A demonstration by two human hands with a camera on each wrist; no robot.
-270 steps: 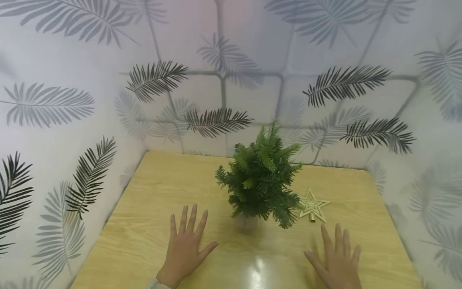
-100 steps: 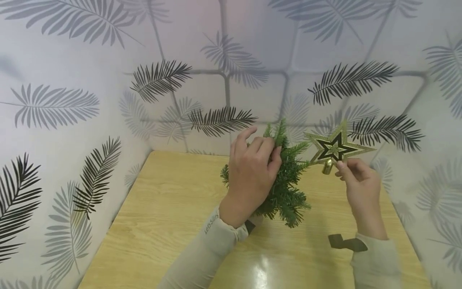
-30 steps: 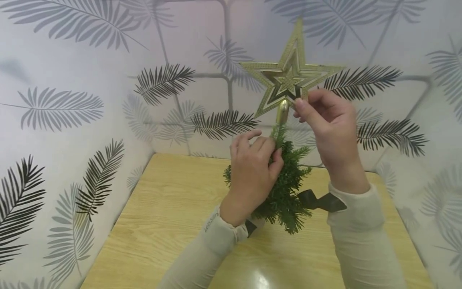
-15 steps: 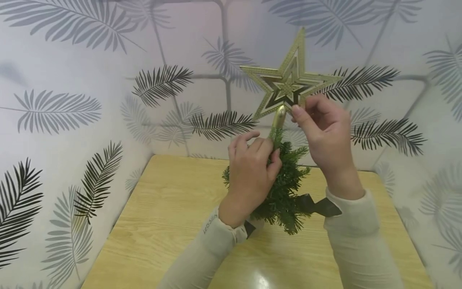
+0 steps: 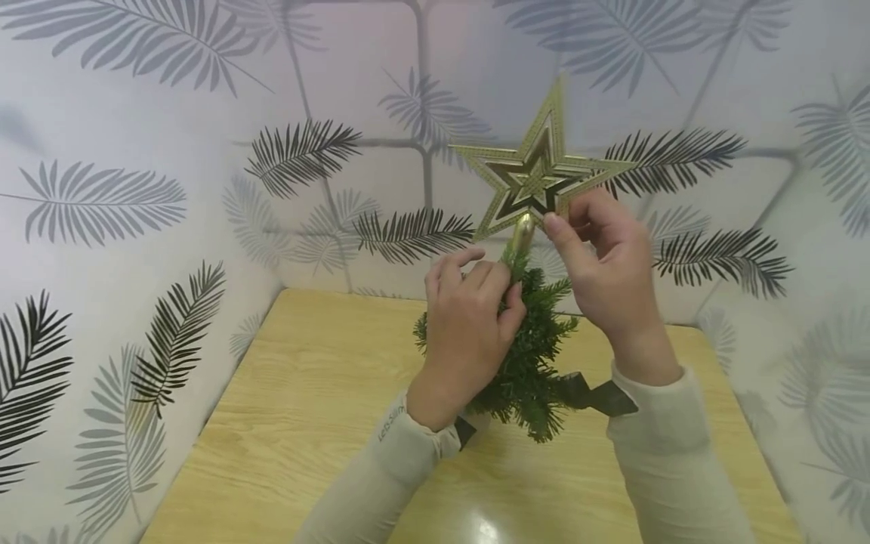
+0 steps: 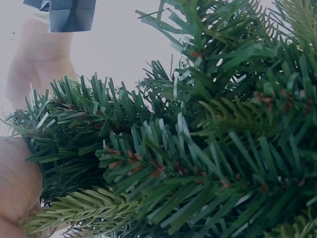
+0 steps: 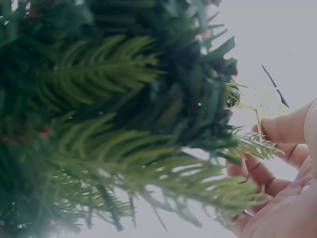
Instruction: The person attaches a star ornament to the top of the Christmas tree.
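A small green artificial Christmas tree (image 5: pixel 533 378) stands on the table. My left hand (image 5: pixel 469 325) grips it near the top with curled fingers and hides much of its left side. Above it is a gold star tree topper (image 5: pixel 533 180), whose lower point my right hand (image 5: pixel 608 264) pinches between thumb and fingers. The star's socket sits over the tip of the top sprig. Dense branches (image 6: pixel 198 148) fill the left wrist view, with part of my left hand (image 6: pixel 17 183) at its edge. In the right wrist view, my right hand (image 7: pixel 282 183) shows beyond blurred branches (image 7: pixel 124 139).
The light wood table (image 5: pixel 306 400) has a leaf-patterned wall (image 5: pixel 204 151) behind it and at both sides. A dark strap piece (image 5: pixel 601 394) projects from the right sleeve, close to the tree's right branches.
Earlier the star lay on the table; my right hand picked it up and brought it over the tree. In the last second the star has come down onto the top sprig. My left hand stays put.
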